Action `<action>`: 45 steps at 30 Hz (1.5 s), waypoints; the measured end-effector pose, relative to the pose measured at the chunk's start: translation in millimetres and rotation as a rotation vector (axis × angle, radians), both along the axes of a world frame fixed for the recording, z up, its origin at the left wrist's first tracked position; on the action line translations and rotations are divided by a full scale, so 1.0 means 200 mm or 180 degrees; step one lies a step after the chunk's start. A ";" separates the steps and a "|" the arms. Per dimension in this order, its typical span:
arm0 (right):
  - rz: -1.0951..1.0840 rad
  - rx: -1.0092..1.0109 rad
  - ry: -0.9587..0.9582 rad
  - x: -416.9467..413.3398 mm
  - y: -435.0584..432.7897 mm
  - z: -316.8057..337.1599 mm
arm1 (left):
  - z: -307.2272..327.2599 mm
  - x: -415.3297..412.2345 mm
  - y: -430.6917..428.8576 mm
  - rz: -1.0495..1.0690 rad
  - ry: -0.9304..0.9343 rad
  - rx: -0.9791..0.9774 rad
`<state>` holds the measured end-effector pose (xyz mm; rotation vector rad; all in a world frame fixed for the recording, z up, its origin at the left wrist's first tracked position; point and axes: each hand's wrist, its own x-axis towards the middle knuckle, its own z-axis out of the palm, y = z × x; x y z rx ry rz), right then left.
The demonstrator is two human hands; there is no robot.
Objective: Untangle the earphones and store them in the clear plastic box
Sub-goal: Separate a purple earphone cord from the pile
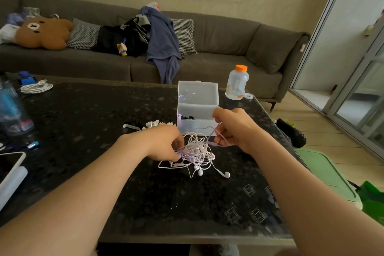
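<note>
My left hand (pixel 164 141) has its fingers curled into the left side of the tangled earphones (pixel 196 151), pinching white and pale pink cords low over the bench (pixel 104 120). My right hand (pixel 232 129), at about 2 o'clock from the tangle, pinches a pinkish cord between thumb and fingers and holds it lifted, so a strand runs from the bundle up to it.

The bundle sits between the two hands and partly rests on the dark speckled bench top. Loose loops trail toward 6 o'clock, and one white earbud (pixel 226 174) lies on the surface at 5 o'clock from the knot.

The clear plastic box (pixel 197 108) stands just beyond the hands at 12 o'clock with its lid raised upright. Some small black pieces (pixel 187 118) lie in its left part; I cannot tell what they are.

At 1 o'clock from the box, a translucent bottle (pixel 238 82) with an orange cap stands near the bench's far edge. A coiled white cable (pixel 36 87) lies far off at 10 o'clock. Beyond the bench, a grey sofa (pixel 228 35) carries a bear cushion (pixel 43 32) and a blue garment (pixel 164 41).
</note>
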<state>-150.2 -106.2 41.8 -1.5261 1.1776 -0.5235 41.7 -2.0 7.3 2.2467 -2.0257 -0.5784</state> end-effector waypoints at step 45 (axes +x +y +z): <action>0.1667 -0.2716 0.2158 0.03 -0.10 -0.27 | 0.01 -0.05 -0.05 -0.0536 -0.0039 -0.1124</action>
